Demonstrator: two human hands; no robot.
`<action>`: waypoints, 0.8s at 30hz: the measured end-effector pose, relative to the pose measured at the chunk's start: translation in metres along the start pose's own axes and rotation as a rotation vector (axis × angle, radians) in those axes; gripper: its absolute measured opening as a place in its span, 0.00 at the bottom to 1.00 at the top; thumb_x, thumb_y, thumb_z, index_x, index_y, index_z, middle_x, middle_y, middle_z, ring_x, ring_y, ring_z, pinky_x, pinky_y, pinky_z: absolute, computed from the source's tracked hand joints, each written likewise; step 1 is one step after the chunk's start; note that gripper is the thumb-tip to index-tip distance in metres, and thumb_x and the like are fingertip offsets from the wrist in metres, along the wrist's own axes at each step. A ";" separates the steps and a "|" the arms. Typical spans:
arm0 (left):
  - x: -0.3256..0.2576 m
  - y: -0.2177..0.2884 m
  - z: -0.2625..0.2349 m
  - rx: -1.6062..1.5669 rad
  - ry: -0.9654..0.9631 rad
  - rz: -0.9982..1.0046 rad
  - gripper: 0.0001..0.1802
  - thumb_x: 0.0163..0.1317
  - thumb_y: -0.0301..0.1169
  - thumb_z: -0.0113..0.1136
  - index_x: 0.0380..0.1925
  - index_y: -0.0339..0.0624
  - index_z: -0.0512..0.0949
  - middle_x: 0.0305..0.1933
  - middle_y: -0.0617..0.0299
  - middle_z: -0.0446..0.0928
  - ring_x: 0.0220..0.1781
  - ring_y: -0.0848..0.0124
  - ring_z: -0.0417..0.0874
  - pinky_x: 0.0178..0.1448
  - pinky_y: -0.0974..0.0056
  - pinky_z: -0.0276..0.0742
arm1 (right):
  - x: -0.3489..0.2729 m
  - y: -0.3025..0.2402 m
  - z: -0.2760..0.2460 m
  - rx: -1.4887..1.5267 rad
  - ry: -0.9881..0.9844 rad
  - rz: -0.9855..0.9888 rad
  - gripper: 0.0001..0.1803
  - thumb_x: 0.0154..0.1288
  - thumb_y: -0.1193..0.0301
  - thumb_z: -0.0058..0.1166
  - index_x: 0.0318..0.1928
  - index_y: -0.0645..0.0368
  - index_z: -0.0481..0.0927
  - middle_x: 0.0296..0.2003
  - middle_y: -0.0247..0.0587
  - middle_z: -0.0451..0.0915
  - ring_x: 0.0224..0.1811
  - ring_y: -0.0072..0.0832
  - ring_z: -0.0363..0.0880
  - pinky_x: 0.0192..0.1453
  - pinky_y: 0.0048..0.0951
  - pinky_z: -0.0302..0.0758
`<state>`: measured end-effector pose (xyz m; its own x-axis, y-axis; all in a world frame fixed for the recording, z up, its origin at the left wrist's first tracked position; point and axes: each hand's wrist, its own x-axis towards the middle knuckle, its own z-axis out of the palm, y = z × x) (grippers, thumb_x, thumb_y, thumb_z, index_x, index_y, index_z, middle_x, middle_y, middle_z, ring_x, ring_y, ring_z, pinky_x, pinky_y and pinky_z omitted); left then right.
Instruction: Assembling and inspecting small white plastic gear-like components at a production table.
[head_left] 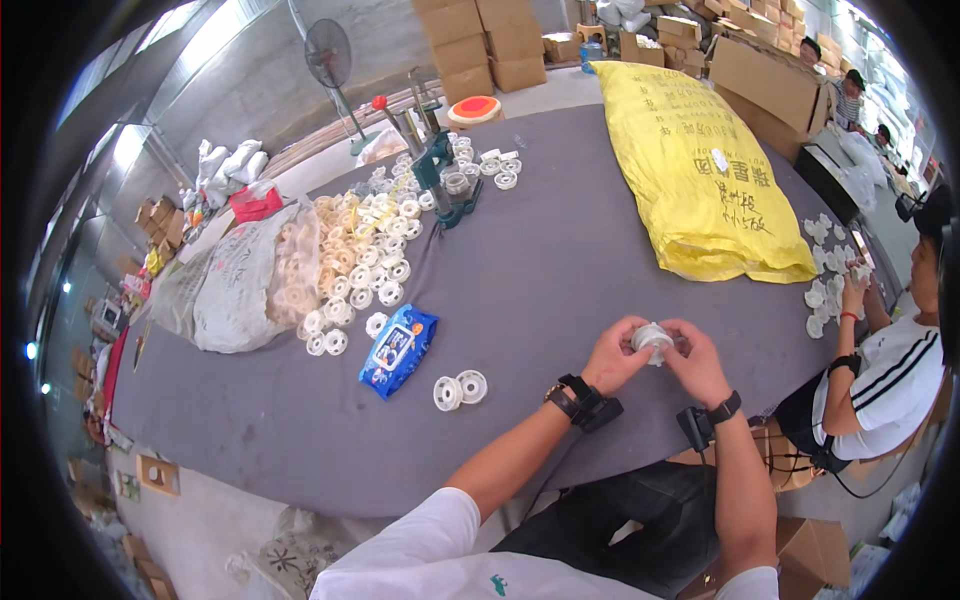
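I have a small white plastic spool (pixel 653 340) pinched between both hands, raised a little above the grey counter (pixel 560 250) in front of me. My left hand (pixel 612 355) closes around its left side, fingers curled over the top; my right hand (pixel 692 362) closes on its right side, thumb and fingertips pressed against the rim. Both grips are clamped on this one piece, so it sits squarely between them.

I judge I'm midway through fitting or checking the part, perhaps pressing two halves together. The next move seems to call for a firm, even squeeze or a twist from both sides, keeping the halves lined up.

The spool's axis looks to run roughly from one grip to the other, flat faces toward my palms, though my fingers hide much of it. To the left of my left grip, two more white spools (pixel 459 389) lie on the counter, with a blue packet (pixel 398 350) just beyond them
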<state>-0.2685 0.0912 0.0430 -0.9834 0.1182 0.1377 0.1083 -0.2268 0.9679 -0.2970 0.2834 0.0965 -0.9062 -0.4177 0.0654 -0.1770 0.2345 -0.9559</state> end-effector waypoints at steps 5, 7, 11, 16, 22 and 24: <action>-0.008 -0.002 0.015 0.043 -0.009 0.011 0.18 0.70 0.23 0.64 0.58 0.37 0.73 0.54 0.58 0.83 0.56 0.72 0.84 0.60 0.64 0.82 | -0.020 0.000 -0.007 -0.067 0.030 -0.002 0.17 0.67 0.76 0.60 0.56 0.63 0.82 0.44 0.38 0.84 0.41 0.24 0.82 0.48 0.27 0.80; -0.012 -0.002 0.026 0.044 -0.027 0.032 0.19 0.70 0.23 0.64 0.58 0.37 0.73 0.55 0.58 0.83 0.56 0.72 0.84 0.60 0.64 0.82 | -0.032 0.000 -0.015 -0.070 0.037 0.012 0.17 0.67 0.75 0.60 0.55 0.63 0.83 0.45 0.40 0.86 0.42 0.26 0.83 0.48 0.28 0.80; -0.018 0.002 0.053 0.103 -0.008 -0.013 0.19 0.69 0.24 0.64 0.58 0.38 0.73 0.54 0.57 0.83 0.56 0.72 0.84 0.60 0.64 0.82 | -0.050 0.019 -0.027 -0.050 0.102 -0.047 0.17 0.67 0.74 0.61 0.55 0.63 0.83 0.45 0.42 0.87 0.42 0.27 0.83 0.48 0.29 0.80; -0.026 -0.004 0.072 0.171 -0.014 -0.035 0.20 0.69 0.24 0.64 0.58 0.38 0.73 0.55 0.57 0.83 0.56 0.71 0.84 0.60 0.63 0.83 | -0.073 0.039 -0.027 0.006 0.182 0.001 0.18 0.66 0.75 0.60 0.55 0.63 0.84 0.45 0.42 0.87 0.41 0.28 0.84 0.49 0.30 0.81; -0.021 -0.010 0.099 0.184 -0.096 -0.002 0.20 0.65 0.23 0.66 0.56 0.37 0.75 0.50 0.57 0.84 0.52 0.72 0.85 0.57 0.64 0.83 | -0.095 0.062 -0.060 0.020 0.184 -0.033 0.17 0.69 0.77 0.59 0.58 0.64 0.80 0.43 0.37 0.85 0.39 0.20 0.82 0.42 0.25 0.81; -0.007 -0.013 0.117 0.205 -0.170 -0.031 0.21 0.65 0.23 0.68 0.57 0.37 0.75 0.52 0.56 0.84 0.53 0.71 0.85 0.58 0.63 0.83 | -0.099 0.077 -0.071 -0.003 0.243 -0.056 0.17 0.69 0.78 0.59 0.58 0.65 0.80 0.43 0.37 0.85 0.40 0.21 0.83 0.44 0.25 0.81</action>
<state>-0.2457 0.2060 0.0535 -0.9499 0.2868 0.1240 0.1230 -0.0216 0.9922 -0.2478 0.4055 0.0364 -0.9608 -0.2063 0.1852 -0.2300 0.2199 -0.9480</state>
